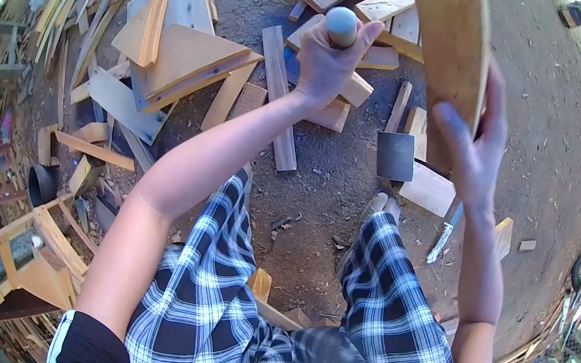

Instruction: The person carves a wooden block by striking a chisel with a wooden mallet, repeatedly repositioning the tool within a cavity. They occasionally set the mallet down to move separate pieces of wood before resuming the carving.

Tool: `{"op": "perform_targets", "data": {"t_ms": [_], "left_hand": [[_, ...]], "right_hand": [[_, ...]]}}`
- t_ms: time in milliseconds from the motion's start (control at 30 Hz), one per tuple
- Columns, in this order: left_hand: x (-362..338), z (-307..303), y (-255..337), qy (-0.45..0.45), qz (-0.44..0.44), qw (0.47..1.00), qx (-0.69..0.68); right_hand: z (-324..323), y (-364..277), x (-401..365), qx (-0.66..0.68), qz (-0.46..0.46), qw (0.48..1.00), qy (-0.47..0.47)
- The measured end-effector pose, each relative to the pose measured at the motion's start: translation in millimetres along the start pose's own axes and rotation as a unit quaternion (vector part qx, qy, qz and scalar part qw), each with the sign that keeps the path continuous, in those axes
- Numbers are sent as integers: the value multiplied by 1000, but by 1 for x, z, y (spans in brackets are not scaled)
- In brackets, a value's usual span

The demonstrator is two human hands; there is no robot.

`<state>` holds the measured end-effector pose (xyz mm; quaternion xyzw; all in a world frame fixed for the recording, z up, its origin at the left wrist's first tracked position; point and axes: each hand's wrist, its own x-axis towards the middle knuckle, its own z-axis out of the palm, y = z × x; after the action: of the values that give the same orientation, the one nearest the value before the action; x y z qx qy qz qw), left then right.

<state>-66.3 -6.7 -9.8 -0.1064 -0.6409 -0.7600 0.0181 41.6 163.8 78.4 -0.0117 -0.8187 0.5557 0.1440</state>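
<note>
Board [446, 54] of plain wood, probably stiff and fairly light, stands raised at upper right, the right hand [469, 146] clasping its lower edge, a sound grip, while the left hand [330, 61] is fisted round a round-ended handle [341, 25].

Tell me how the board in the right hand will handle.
The board is probably stiff: it stands straight above the right hand without sagging. Likely light, since one hand grips only its lower end. Its flat faces suggest no rolling.
</note>
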Motion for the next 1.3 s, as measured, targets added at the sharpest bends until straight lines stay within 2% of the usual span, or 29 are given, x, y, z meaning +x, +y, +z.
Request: {"op": "perform_targets", "data": {"t_ms": [67,100,200,233,333,467,600,667,700,733,767,800,833,900,933,1000,1067,1133,1300], "left_hand": [[-5,5,-2,-8,28,996,89],[-7,7,3,9,38,996,84],[-9,1,8,-3,80,996,38],[-13,-2,14,-6,63,998,30],[-16,-13,23,-22,57,994,89],[-15,-23,22,-11,48,994,93],[1,-45,29,-36,31,993,105],[4,-54,29,-258,28,947,191],[-1,-65,21,-320,19,904,282],[-10,-74,12,-321,21,904,281],[-22,-83,3,-347,6,861,371],[-30,-88,-1,-369,-10,809,457],[-35,-90,0,-371,-10,809,456],[-40,-97,4,-369,-191,726,548],[-41,-103,-1,-366,-191,726,550],[-47,-120,-28,-341,-163,763,525],[-48,-126,-49,-343,-142,778,507],[-50,-117,-49,-303,-172,825,444],[-57,-102,-56,-253,-174,838,450]], "right_hand": [[-5,-23,14,-1,-21,1000,-9],[-6,-27,17,-1,-45,999,-26],[1,-13,13,45,-19,999,-15],[3,-8,8,21,17,999,-26],[8,29,-11,-48,31,998,-26],[6,44,-27,-62,93,992,-56],[9,61,-30,-40,107,990,-78],[14,69,-34,45,265,956,-116],[18,75,-38,45,263,957,-115],[25,82,-44,154,367,910,-118],[32,88,-52,259,463,840,-119],[38,92,-58,257,465,839,-116],[47,95,-63,292,472,827,-88],[63,112,-75,329,478,813,-53],[67,113,-75,330,476,813,-56],[74,112,-75,334,513,788,-72],[90,131,-76,334,496,800,-50],[98,139,-74,323,494,807,-32],[94,140,-65,318,466,825,-21]]}}
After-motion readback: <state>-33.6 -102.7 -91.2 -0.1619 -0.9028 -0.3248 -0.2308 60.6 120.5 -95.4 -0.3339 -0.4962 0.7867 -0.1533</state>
